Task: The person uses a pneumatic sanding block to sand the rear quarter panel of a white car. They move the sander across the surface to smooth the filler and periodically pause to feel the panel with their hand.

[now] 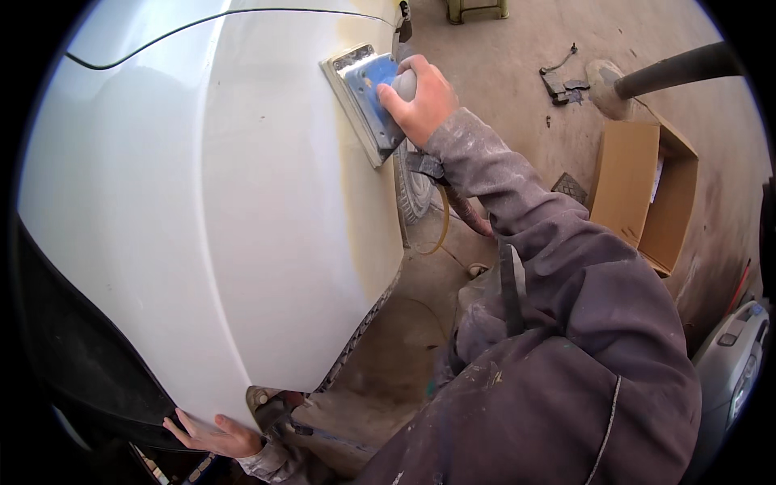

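Observation:
In the upper middle, my right hand [428,101] is closed round the rounded grey top of a blue power sander [373,95]. The sander's rectangular pad lies tilted against a white car body panel [275,186], near its right edge. A yellowish strip [364,210] runs along that edge of the panel. At the lower left, my left hand [214,436] rests with fingers spread on the panel's bottom end, beside a dark opening. Dust whitens my right sleeve [493,153].
Below the sander hang a grey ribbed hose [415,190] and a yellowish tube [444,230]. On the floor to the right are an open cardboard box [624,178], a dark pole [679,71] and black scraps [556,85]. A silver car part [727,352] stands at far right.

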{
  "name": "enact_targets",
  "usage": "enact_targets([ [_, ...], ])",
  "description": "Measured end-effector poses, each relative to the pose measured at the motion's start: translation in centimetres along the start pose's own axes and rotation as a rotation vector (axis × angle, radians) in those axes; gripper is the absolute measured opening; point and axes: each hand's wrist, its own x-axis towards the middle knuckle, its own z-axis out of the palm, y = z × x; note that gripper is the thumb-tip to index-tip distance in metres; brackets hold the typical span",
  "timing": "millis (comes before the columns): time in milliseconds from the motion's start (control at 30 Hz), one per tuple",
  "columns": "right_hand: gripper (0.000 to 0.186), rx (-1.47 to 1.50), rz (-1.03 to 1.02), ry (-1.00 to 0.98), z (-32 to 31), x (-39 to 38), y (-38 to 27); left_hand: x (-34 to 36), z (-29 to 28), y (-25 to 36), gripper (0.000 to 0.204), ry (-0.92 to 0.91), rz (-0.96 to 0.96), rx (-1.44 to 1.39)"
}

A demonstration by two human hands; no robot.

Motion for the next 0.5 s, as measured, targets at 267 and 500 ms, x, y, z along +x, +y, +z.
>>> enact_targets([
  [267,0.056,0.106,-0.100,-0.014,1.7,-8.9,-0.9,0.4,0.4,-0.1,0.077,0.059,0.047,-0.081],
  [500,0.064,0.218,-0.135,-0.219,6.2,-26.8,-0.1,-8.3,-1.0,13.1,0.027,-0.334,0.132,-0.891],
])
